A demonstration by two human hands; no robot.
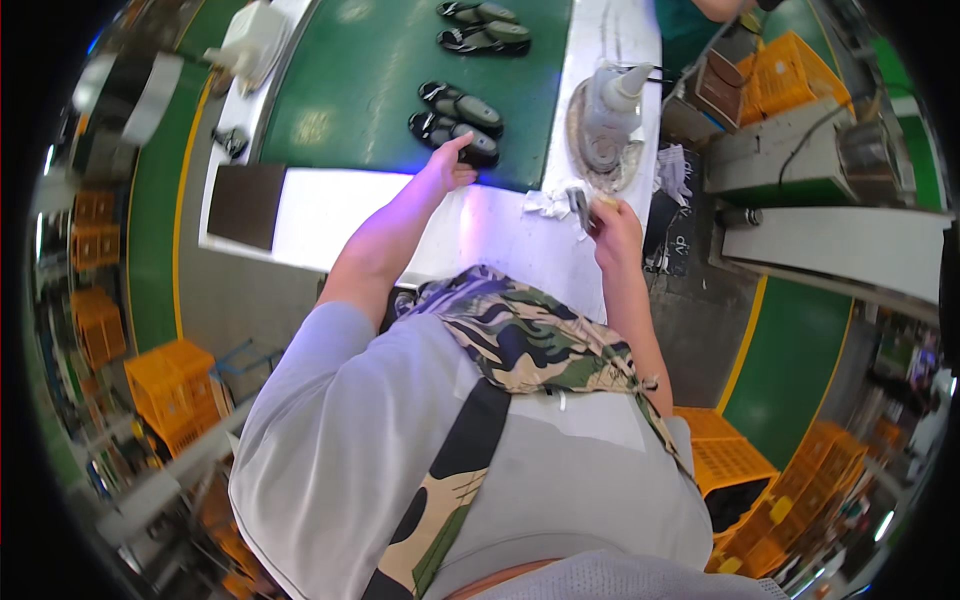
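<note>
Shoe soles (452,133), a dark pair, lie on the green conveyor belt (350,80), the nearer one touching the left hand (452,165), whose fingers spread loosely over its end. Well to the right, the right hand (612,222) is closed around a small grey tool (580,205) beside a white rag (545,205). Another pair (485,27) sits farther up the belt.

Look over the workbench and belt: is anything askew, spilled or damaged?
Nothing stands out. The left hand touches a pair of dark soles lying side by side on the green belt; the right hand grips a small tool.
</note>
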